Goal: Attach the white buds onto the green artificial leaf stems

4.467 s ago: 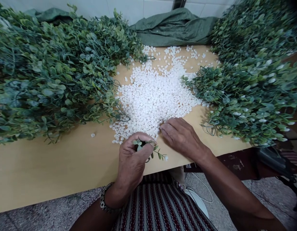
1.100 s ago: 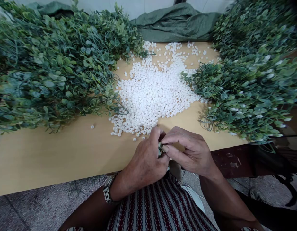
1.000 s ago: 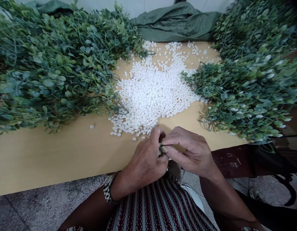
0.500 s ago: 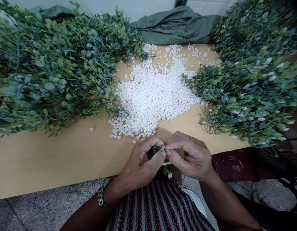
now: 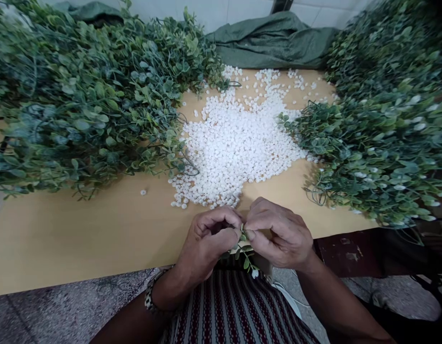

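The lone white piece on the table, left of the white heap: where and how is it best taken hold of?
Probably by opposite edges, thumb against finger, from above or the near side. The lone white piece is small and roundish, and lies apart from the white heap on the table; the leafy bunch is on its far side. The left hand is nearer, but pinches the sprig.

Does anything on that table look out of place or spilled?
One white piece lies alone on the tabletop, left of the loose white heap and apart from it, like a stray. The green sprig shows no obvious damage, though fingers partly cover it.
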Demonstrator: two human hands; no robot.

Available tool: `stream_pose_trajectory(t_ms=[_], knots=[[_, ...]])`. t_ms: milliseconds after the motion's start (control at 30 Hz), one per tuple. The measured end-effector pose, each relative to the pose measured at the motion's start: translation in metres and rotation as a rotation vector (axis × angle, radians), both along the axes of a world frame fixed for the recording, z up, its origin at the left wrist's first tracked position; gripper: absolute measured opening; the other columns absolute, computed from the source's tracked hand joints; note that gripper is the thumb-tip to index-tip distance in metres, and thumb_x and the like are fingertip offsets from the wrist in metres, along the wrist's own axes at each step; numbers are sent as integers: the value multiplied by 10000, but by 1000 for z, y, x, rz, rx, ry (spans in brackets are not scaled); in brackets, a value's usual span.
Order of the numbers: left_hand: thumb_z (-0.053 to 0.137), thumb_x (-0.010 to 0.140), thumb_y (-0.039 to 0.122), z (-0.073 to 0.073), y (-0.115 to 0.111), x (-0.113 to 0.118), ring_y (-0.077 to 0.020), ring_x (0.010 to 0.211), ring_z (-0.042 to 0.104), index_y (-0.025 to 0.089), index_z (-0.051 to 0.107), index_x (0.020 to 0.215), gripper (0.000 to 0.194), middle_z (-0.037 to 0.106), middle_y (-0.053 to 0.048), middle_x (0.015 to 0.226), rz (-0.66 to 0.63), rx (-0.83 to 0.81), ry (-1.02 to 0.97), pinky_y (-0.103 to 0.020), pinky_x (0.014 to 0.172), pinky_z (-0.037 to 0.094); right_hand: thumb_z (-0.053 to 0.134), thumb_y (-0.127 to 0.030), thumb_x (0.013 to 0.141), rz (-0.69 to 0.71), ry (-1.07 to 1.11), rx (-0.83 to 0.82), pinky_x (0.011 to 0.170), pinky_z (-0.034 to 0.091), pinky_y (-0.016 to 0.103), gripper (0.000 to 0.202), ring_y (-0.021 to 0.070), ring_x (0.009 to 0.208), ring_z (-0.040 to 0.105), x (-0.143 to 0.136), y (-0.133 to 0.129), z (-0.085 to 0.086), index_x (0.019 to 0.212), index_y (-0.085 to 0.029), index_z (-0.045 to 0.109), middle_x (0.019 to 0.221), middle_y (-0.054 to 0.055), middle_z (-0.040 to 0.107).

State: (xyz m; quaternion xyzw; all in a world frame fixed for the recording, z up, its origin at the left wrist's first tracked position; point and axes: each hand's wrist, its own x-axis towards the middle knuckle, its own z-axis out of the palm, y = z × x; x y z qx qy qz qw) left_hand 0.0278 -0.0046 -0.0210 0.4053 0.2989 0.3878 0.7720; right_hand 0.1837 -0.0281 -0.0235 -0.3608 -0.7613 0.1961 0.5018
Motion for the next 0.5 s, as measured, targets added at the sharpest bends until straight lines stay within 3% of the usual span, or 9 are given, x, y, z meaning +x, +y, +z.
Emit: stream_pose_trajectory(t_ms=[133, 267, 367, 500], knots=[[649, 691, 155, -4, 0, -4, -139, 722, 528, 180, 648, 653, 46, 591, -13, 738, -26, 56, 15, -256, 685, 417, 544, -1, 761, 38, -25, -10, 590, 471, 274, 167, 121, 649, 537, 0, 2, 1, 839, -144, 576, 697, 32, 570], [620, 739, 127, -4, -2, -9, -132, 739, 526, 189, 657, 690, 87, 585, -14, 757, 59, 118, 39, -238, 676, 426, 559, -42, 803, -1, -42, -42, 609, 485, 262, 145, 127, 692, 573, 8, 9, 0, 899, -148, 585, 736, 35, 591], [602, 760, 119, 1, -2, -15, -124, 746, 523, 195, 658, 716, 104, 585, -15, 794, 138, 131, 52, -210, 631, 432, 530, -62, 840, -115, -290, -21, 661, 490, 291, 123, 156, 759, 586, 14, 17, -3, 909, -141, 594, 789, 65, 614], [570, 755, 91, 5, 1, -21, -122, 746, 522, 186, 641, 702, 130, 592, -19, 807, 153, 131, 106, -202, 605, 425, 478, -92, 871, -104, -659, 34, 678, 473, 318, 140, 183, 772, 558, 16, 26, -8, 883, -141, 609, 793, 81, 613]])
